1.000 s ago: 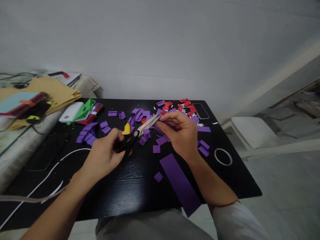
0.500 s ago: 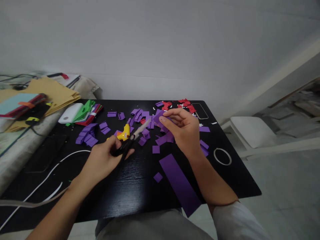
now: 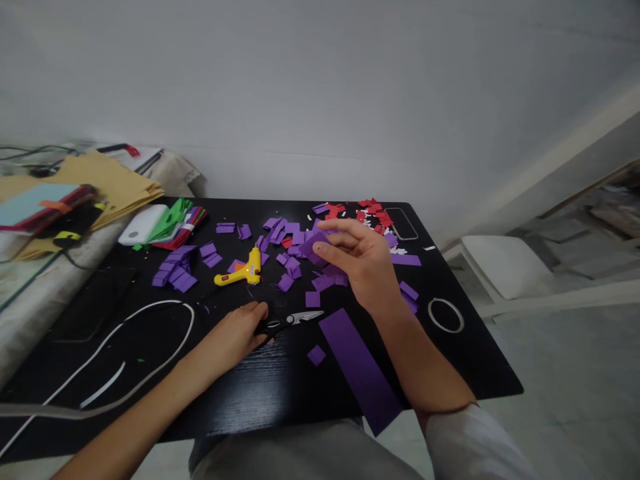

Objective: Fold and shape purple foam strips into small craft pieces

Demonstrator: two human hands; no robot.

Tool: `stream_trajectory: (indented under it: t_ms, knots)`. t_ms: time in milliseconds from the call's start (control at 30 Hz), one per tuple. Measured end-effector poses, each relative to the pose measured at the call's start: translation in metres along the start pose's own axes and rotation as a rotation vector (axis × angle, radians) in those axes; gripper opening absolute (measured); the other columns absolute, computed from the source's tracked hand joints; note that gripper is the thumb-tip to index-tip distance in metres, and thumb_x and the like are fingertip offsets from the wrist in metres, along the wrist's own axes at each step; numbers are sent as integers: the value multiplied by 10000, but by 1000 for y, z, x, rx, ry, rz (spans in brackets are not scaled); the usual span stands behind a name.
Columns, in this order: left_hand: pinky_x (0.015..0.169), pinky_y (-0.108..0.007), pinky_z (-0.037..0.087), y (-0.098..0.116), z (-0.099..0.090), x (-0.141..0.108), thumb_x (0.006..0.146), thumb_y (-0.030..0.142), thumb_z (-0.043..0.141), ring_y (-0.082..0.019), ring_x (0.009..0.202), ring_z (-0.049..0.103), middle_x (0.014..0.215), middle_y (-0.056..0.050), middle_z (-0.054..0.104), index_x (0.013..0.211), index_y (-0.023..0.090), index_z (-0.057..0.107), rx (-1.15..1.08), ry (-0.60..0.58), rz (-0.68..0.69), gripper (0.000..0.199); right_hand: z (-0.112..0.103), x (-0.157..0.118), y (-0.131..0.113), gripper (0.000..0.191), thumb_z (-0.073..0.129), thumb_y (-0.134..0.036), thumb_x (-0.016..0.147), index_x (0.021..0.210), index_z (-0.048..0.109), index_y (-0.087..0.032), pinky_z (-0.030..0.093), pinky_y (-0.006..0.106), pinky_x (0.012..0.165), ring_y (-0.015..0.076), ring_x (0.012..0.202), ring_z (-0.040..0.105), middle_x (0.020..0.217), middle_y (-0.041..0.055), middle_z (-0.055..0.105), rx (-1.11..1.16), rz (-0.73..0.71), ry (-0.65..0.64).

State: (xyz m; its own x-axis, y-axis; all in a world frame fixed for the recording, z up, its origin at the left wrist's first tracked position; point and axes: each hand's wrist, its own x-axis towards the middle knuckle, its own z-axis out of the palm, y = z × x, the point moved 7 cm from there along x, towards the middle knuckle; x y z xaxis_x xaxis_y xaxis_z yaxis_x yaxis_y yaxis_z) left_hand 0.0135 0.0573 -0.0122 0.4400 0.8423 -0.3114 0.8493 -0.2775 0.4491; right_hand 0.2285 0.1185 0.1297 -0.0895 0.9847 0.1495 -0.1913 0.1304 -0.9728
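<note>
My left hand (image 3: 240,333) is closed around the black handles of a pair of scissors (image 3: 300,317), low over the table, blades pointing right. Between thumb and fingers of my right hand (image 3: 367,263) is a small purple paper piece (image 3: 315,248), held above a scatter of similar pieces. A long purple strip (image 3: 360,370) lies below that hand and overhangs the front edge. Left of the strip is a small purple square (image 3: 316,355). Just beyond my left hand rests a yellow glue gun (image 3: 243,270).
Red paper scraps (image 3: 370,207) lie at the back right, near a clear phone case (image 3: 403,223). A ring (image 3: 445,315) sits on the right side. White cord (image 3: 165,303) loops at left. Green folded paper (image 3: 173,221) is at back left. A white stool (image 3: 505,267) stands beyond the table (image 3: 475,363).
My left hand has brought the scissors down and toward me, away from the purple paper, and they now lie flatter. My right hand has stayed nearly in place with the purple piece.
</note>
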Motion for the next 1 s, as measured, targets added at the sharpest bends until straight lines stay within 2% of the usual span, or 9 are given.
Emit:
stream_trajectory:
  t_ms: [167,267,333,367,433,467,600,733,1000]
  knots:
    - [961,-396,531,10,-11,5,920,156,656,-292,1076,722,1164,-128,707,1064,168,692,80,-52,22,149,0,3,9,249,962,-296,700,895,815,-249,655,299,818,143,793,761,822,-22,795,78,-1,2]
    - [899,-384,539,30,-41,7,952,221,651,-273,968,732,1059,-110,747,962,168,741,31,-7,88,105,1,4,12,210,952,-264,714,866,808,-254,658,288,836,134,821,766,841,-30,795,116,-18,-5]
    - [789,-334,530,48,-76,8,1028,362,584,-221,841,717,915,-54,762,932,201,752,-145,146,127,251,3,5,12,214,954,-264,711,863,804,-255,660,291,846,135,838,767,858,-31,794,121,-24,-19]
    - [730,-308,516,56,-98,6,1045,428,560,-198,788,700,869,-35,755,925,210,746,-258,299,138,310,3,5,13,223,957,-270,707,866,802,-254,662,297,851,137,842,766,864,-29,793,114,-20,-25]
    - [727,-279,520,71,-134,0,1016,472,621,-174,800,690,903,-22,760,1018,214,730,-437,589,209,280,4,5,13,238,959,-288,703,872,796,-250,668,324,877,147,854,769,876,-23,794,89,-7,-28]
    - [728,-272,524,78,-145,-1,999,460,652,-166,798,690,915,-21,759,1063,212,727,-489,663,251,266,4,4,13,248,960,-301,700,875,792,-248,670,341,893,155,862,773,883,-18,797,75,-2,-26]
    - [629,-241,476,98,-152,6,965,363,694,-128,663,616,745,11,682,920,190,705,-521,693,358,179,2,4,11,305,980,-347,665,873,784,-241,675,372,912,177,866,783,877,-5,806,40,15,-3]
    - [622,-233,445,93,-148,10,958,332,701,-112,650,570,728,24,642,903,184,698,-516,721,357,158,1,3,11,315,991,-329,652,876,791,-235,670,347,880,170,827,780,833,-9,803,33,27,-2]
    - [597,-228,418,84,-146,11,977,357,680,-108,640,532,709,33,605,893,188,680,-527,635,354,189,8,-1,5,283,933,-352,756,990,815,-245,645,323,880,162,872,768,889,2,803,-35,-34,-63]
